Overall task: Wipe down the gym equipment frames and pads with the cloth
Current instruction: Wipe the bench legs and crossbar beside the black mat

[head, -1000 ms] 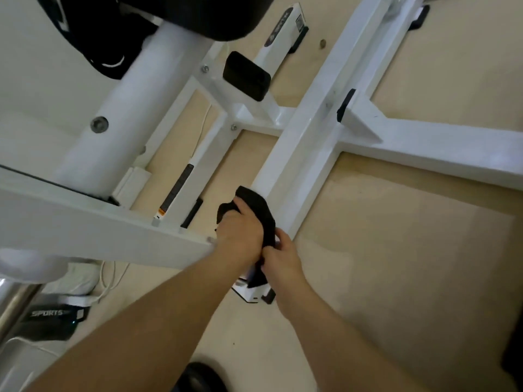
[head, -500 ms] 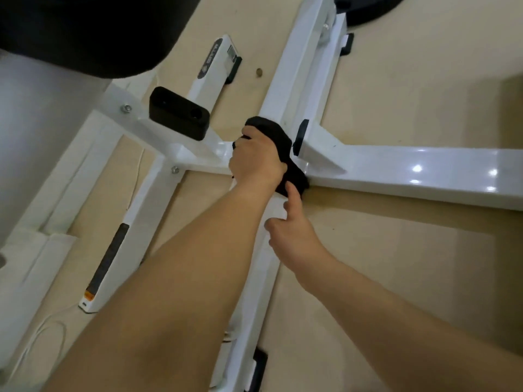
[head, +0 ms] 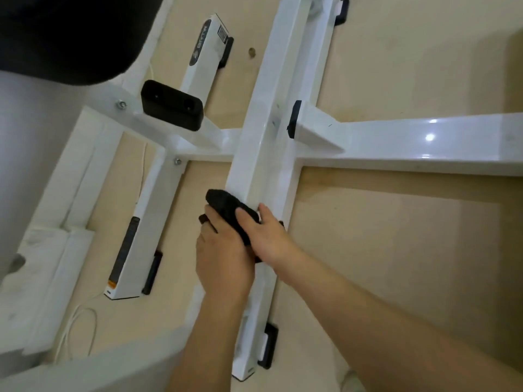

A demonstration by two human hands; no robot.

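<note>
Over at the top left hangs a big black pad (head: 65,35), not yet being wiped. Below it a thin white cable (head: 80,323) loops on the floor (head: 396,264) near the lower left edge, beside a short white side leg (head: 135,239). A black rubber block (head: 172,108) sits on the strut above that.

The left hand (head: 223,258) comes next, its fingers (head: 208,219) curled round the near end of the black cloth (head: 226,206). The cloth is bunched up against the left face of the long white centre beam (head: 266,123), just short of the crossing. The right hand (head: 271,236) grips the cloth's other side, thumb pressed on top.

I'd say the cloth is light and floppy, so it needs bunching in the palm to stay put. The painted steel looks glossy and slick, rigid enough to lean on. The cross beam (head: 424,145) runs off to the right edge, shining under the lights.
</note>
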